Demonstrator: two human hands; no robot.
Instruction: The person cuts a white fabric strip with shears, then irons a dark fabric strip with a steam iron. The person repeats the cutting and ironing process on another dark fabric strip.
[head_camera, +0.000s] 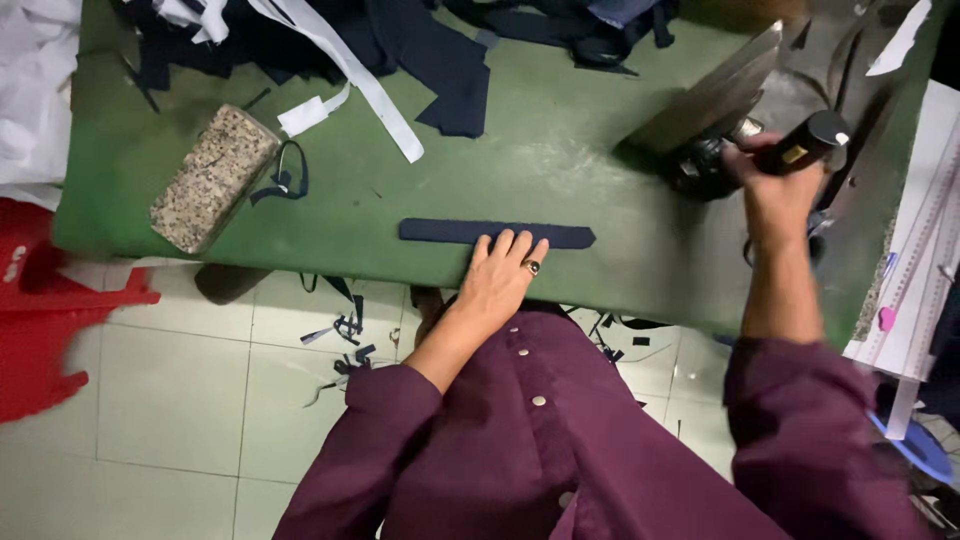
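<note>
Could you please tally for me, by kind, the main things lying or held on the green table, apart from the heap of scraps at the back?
Dark blue fabric strip, under the left hand: 1
Iron, black handle in the right hand: 1
Speckled stone block: 1
Long white fabric band: 1
Total: 4

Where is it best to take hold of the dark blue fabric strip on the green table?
Probably at its free left end, pinching from the near table edge: the dark blue strip lies flat, and the left hand already presses its middle.
</note>
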